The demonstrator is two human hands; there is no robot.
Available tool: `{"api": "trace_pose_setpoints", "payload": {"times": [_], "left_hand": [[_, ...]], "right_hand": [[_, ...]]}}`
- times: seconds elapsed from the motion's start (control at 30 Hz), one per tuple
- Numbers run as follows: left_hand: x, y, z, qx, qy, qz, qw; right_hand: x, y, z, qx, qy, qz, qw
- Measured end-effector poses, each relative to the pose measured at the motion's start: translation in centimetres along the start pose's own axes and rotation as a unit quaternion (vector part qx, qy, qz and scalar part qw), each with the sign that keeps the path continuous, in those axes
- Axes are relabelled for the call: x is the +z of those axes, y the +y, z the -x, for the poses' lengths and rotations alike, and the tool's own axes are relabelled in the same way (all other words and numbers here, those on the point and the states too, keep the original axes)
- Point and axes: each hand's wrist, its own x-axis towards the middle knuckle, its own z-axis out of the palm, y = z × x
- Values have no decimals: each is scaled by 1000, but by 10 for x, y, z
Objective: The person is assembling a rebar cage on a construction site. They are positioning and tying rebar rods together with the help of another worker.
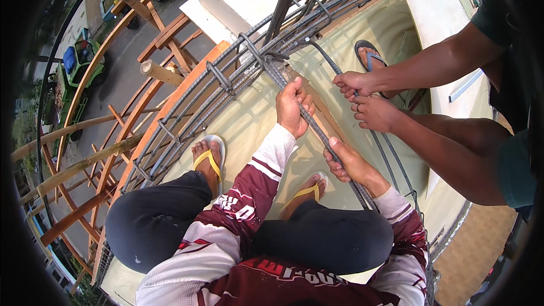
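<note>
"Head view: where are the paired rebars (317, 129)?"

"Slanting over the sheeted deck (255, 107), their upper ends meeting the rebar cage (225, 82) along its curved edge."

"And the grip?"

"Left hand (293, 107) nearer the cage, fingers curled closed around the bars; right hand (352, 164) lower down, its fingers closed on them too, thumb lying along the steel. Grips set apart like that probably resist twisting."

"Why the wide stance?"

"Balance, I'd guess (the footing is only yellow-strapped flip-flops (208, 157))."

"Whose hands are those beyond?"

"The co-worker's hands (377, 112), both on another bent rebar (328, 58) just to the right, apparently steadying it."
</note>
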Motion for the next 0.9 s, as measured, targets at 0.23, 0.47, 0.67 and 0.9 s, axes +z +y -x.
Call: {"api": "trace_pose_setpoints", "payload": {"times": [0.23,0.47,0.67,0.9], "left_hand": [[7,-6,11,15,0,2,1000],[5,-4,8,38,16,-82,996],[-2,-1,13,-13,20,-21,1000],[-25,-16,2,-56,-22,23,998]], "right_hand": [[-14,2,-17,-45,-46,-143,988],[-8,-7,-17,-36,-100,-106,989],[5,-19,-13,-8,-10,-20,1000],[17,-17,-7,-21,66,75,995]]}}
